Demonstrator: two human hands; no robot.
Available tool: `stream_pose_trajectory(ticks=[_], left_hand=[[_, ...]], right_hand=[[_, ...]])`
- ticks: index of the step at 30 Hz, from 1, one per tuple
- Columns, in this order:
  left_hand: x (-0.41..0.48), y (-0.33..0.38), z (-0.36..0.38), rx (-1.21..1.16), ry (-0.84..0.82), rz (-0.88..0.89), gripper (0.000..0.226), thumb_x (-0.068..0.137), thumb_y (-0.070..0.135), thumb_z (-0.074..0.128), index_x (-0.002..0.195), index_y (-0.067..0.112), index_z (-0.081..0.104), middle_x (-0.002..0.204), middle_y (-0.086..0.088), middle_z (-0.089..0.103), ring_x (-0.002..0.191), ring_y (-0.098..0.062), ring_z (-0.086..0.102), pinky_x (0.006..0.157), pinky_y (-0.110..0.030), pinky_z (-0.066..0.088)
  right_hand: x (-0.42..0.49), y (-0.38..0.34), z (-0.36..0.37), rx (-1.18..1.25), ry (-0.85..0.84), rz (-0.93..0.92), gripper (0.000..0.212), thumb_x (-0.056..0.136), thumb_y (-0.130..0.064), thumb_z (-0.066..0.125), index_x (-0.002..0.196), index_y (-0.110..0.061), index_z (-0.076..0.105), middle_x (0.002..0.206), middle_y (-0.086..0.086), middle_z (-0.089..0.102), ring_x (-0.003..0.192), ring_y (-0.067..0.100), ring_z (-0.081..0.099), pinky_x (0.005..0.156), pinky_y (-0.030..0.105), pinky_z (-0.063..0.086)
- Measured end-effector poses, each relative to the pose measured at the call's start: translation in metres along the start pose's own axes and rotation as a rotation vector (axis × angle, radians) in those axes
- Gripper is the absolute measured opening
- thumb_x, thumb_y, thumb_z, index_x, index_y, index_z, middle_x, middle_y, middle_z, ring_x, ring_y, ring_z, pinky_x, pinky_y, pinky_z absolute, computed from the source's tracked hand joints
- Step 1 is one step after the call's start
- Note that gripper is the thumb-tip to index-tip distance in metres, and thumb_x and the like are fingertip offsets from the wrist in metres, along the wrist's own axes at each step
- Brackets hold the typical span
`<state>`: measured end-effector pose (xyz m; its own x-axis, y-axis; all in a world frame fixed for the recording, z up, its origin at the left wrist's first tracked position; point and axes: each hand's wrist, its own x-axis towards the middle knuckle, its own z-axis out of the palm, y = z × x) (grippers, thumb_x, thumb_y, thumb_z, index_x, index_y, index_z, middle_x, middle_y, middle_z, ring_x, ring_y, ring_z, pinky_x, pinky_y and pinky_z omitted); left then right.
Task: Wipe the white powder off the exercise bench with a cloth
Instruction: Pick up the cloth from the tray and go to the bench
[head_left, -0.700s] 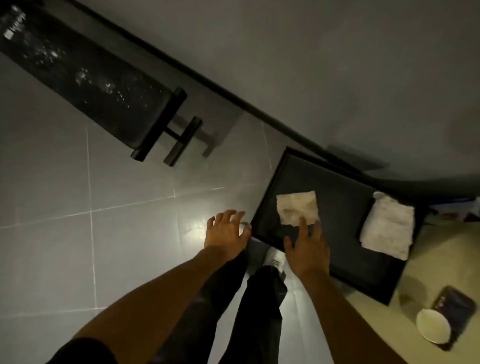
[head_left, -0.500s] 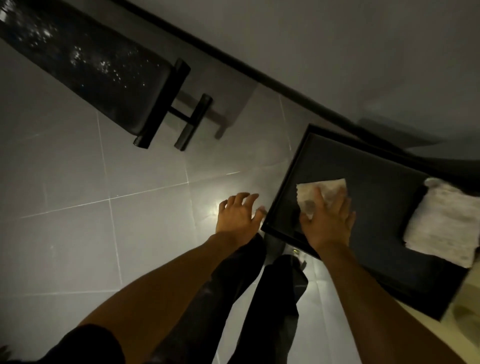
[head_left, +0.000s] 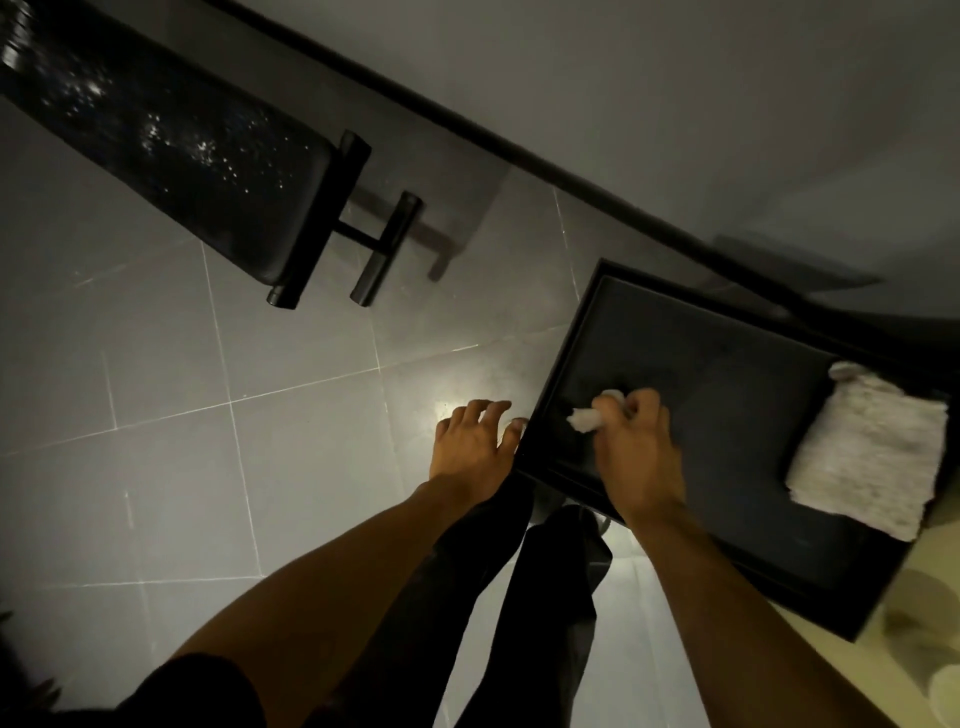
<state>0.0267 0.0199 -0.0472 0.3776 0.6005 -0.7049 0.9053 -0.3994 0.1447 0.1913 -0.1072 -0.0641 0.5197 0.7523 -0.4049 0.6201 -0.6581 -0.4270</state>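
At the upper left, the black padded exercise bench (head_left: 197, 156) stands on the grey tiled floor (head_left: 156, 415), well apart from my hands. White powder (head_left: 202, 148) is speckled along its pad, and its foot bar points toward the dark baseboard (head_left: 519, 140). Lower down, my left hand (head_left: 470, 444) hangs over the floor with its fingers loosely spread, released and holding nothing. Its thumb tip is right at the left edge of the black rimmed counter (head_left: 727, 364), though I cannot tell if it touches. My dark trouser legs (head_left: 550, 597) show below, between my two forearms. My right hand (head_left: 636, 452) is over the counter's near-left corner, fingers curled tight around the small pale cloth (head_left: 584, 418), which is bunched up and pokes out past my thumb. At the counter's right edge lies a folded white towel (head_left: 872, 457), apart from my right hand.
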Motion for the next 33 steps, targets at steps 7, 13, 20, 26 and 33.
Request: stream_pose_trajectory(ticks=[7, 13, 20, 26, 33], left_hand=[[-0.072, -0.009, -0.076, -0.097, 0.076, -0.129, 0.053, 0.104, 0.052, 0.035, 0.151, 0.026, 0.039, 0.152, -0.005, 0.045, 0.137, -0.027, 0.045, 0.111, -0.046, 0.037], [-0.155, -0.055, -0.171, -0.236, 0.288, -0.197, 0.050, 0.103, 0.051, 0.038, 0.146, 0.027, 0.048, 0.148, -0.006, 0.050, 0.132, -0.028, 0.050, 0.106, -0.044, 0.042], [-0.232, -0.146, -0.247, -0.410, 0.566, -0.305, 0.047, 0.102, 0.055, 0.038, 0.137, 0.030, 0.057, 0.143, 0.000, 0.056, 0.130, -0.023, 0.052, 0.107, -0.041, 0.042], [-0.253, -0.261, -0.282, -0.564, 0.698, -0.373, 0.047, 0.102, 0.055, 0.038, 0.137, 0.029, 0.057, 0.139, -0.001, 0.059, 0.126, -0.022, 0.054, 0.104, -0.040, 0.043], [-0.268, -0.428, -0.311, -0.599, 0.688, -0.408, 0.050, 0.102, 0.056, 0.038, 0.139, 0.028, 0.054, 0.136, -0.004, 0.061, 0.124, -0.026, 0.056, 0.102, -0.044, 0.044]], right_hand=[[-0.023, -0.088, -0.110, 0.115, -0.022, -0.255, 0.031, 0.089, -0.022, 0.069, 0.119, -0.017, 0.061, 0.125, 0.014, 0.043, 0.097, 0.030, 0.060, 0.067, 0.038, 0.059], [-0.048, -0.203, -0.211, -0.028, -0.080, -0.531, 0.027, 0.095, -0.025, 0.062, 0.121, -0.021, 0.058, 0.141, 0.014, 0.040, 0.104, 0.033, 0.059, 0.079, 0.040, 0.056], [-0.066, -0.372, -0.233, -0.085, -0.067, -0.820, 0.031, 0.091, -0.017, 0.069, 0.120, -0.020, 0.061, 0.109, 0.009, 0.059, 0.096, 0.025, 0.058, 0.073, 0.025, 0.045], [-0.080, -0.526, -0.190, -0.164, -0.119, -1.027, 0.032, 0.097, -0.025, 0.061, 0.129, -0.022, 0.055, 0.113, 0.005, 0.053, 0.093, 0.020, 0.056, 0.075, 0.025, 0.046], [-0.095, -0.691, -0.114, -0.181, -0.254, -1.083, 0.036, 0.097, -0.029, 0.063, 0.131, -0.021, 0.053, 0.118, 0.004, 0.046, 0.078, 0.016, 0.052, 0.069, 0.019, 0.036]])
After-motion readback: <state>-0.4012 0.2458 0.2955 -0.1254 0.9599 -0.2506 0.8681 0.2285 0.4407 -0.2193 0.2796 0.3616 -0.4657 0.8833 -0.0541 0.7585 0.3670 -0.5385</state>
